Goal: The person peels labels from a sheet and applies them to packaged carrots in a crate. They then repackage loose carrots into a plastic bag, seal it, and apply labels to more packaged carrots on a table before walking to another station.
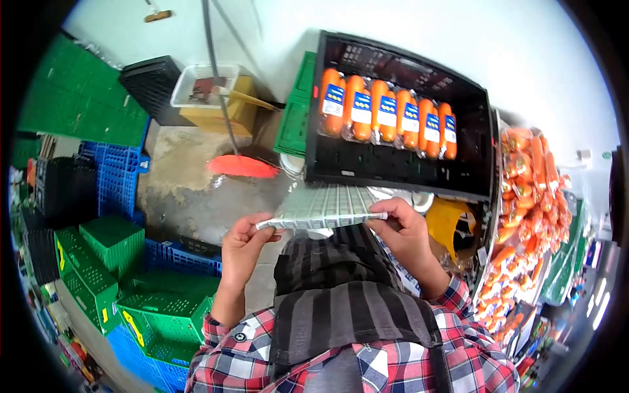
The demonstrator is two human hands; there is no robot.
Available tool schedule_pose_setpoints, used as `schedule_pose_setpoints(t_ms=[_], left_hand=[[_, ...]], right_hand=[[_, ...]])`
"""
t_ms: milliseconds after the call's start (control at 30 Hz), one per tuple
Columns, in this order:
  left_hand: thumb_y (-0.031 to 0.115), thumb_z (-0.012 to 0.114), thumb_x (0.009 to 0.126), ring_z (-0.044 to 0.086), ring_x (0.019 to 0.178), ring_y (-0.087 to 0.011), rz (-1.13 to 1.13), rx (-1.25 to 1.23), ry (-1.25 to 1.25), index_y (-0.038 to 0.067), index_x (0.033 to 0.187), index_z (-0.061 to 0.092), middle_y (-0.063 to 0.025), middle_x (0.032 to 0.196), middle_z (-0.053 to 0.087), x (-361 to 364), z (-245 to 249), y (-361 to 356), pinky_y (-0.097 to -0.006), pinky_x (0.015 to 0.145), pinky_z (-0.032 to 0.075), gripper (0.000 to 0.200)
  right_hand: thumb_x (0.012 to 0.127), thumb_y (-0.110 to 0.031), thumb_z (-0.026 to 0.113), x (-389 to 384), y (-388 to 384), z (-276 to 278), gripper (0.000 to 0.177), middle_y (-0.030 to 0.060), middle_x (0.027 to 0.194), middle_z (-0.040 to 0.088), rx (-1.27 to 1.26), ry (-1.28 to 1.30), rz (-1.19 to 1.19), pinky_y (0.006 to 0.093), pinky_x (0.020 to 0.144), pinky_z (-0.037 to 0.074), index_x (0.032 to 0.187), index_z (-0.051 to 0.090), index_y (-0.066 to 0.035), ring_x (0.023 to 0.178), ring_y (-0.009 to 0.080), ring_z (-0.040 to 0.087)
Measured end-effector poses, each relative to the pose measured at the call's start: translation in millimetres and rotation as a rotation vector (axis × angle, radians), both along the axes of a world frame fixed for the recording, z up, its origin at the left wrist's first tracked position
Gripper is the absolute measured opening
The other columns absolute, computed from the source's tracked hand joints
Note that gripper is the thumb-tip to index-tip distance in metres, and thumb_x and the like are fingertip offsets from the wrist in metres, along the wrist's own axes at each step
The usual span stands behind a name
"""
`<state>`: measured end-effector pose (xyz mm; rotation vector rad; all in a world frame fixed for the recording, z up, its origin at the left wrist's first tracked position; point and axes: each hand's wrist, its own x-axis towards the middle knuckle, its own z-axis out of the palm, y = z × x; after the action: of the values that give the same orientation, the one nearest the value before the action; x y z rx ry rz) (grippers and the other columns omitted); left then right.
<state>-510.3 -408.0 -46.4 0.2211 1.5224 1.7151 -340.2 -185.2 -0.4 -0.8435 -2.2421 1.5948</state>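
A pale sheet of labels, marked out in a grid, is stretched between my two hands at waist height. Its near edge curls up toward me. My left hand pinches the left corner between thumb and fingers, and my right hand pinches the right corner. Just beyond the sheet stands a black crate. Inside it lies a row of several plastic-wrapped packs of carrots, each with a blue and white label.
Many bagged carrots are heaped at the right. Green crates stand at lower left, beside blue pallets. A red broom rests on the wet floor. A yellow bag hangs below the black crate.
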Motion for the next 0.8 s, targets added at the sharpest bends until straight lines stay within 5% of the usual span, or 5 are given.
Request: schedule_pose_setpoints(t_ms=[133,233,333,633,800], left_hand=[[-0.003,0.056,0.084,0.063,0.086,-0.0179,0.122,-0.117,0.286,-0.002,0.095,0.06,-0.0094,0.089,0.065,-1.2,20.7,14.7,-0.0331,0.083,0.049,0.011],[0.002,0.059,0.084,0.06,0.082,-0.0193,0.227,-0.327,0.997,-0.001,0.084,0.061,-0.0083,0.083,0.064,0.4,41.9,41.3,-0.0376,0.09,0.044,0.003],[0.006,0.06,0.084,0.058,0.078,-0.0209,0.38,-0.039,1.018,0.0,0.077,0.057,-0.0066,0.076,0.061,3.7,58.4,73.6,-0.0384,0.091,0.041,0.009],[0.019,0.039,0.098,0.032,0.065,-0.0022,0.642,-0.193,0.71,0.008,0.078,0.048,0.0073,0.069,0.036,19.8,53.8,104.6,-0.0196,0.057,0.028,0.025],[0.008,0.057,0.085,0.048,0.068,-0.0037,0.494,-0.165,0.513,0.003,0.086,0.059,0.0024,0.077,0.056,9.9,60.9,107.1,-0.0188,0.062,0.038,0.005]], right_hand=[[0.074,-0.003,0.069,-26.2,39.8,8.3,0.014,0.0067,0.08,0.052,0.387,0.186,0.189,0.0256,0.07,0.044,0.084,0.06,-0.004,0.075,0.0183,0.054],[0.077,-0.005,0.068,-31.7,67.4,12.3,0.011,0.0065,0.079,0.056,0.156,0.185,0.217,0.0253,0.067,0.044,0.083,0.059,-0.003,0.073,0.0167,0.056],[0.081,-0.007,0.065,-28.1,88.7,16.9,0.008,0.0076,0.076,0.058,0.04,0.148,0.26,0.0263,0.065,0.045,0.084,0.059,-0.002,0.071,0.0167,0.058],[0.087,-0.014,0.058,-51.9,123.8,-1.1,0.015,0.0168,0.07,0.055,0.064,0.249,0.464,0.0349,0.055,0.043,0.083,0.056,0.001,0.063,0.0314,0.057],[0.086,-0.013,0.059,-67.7,135.4,-14.2,0.016,0.0158,0.069,0.054,0.191,0.35,0.448,0.0361,0.054,0.042,0.08,0.054,0.001,0.062,0.0325,0.054]])
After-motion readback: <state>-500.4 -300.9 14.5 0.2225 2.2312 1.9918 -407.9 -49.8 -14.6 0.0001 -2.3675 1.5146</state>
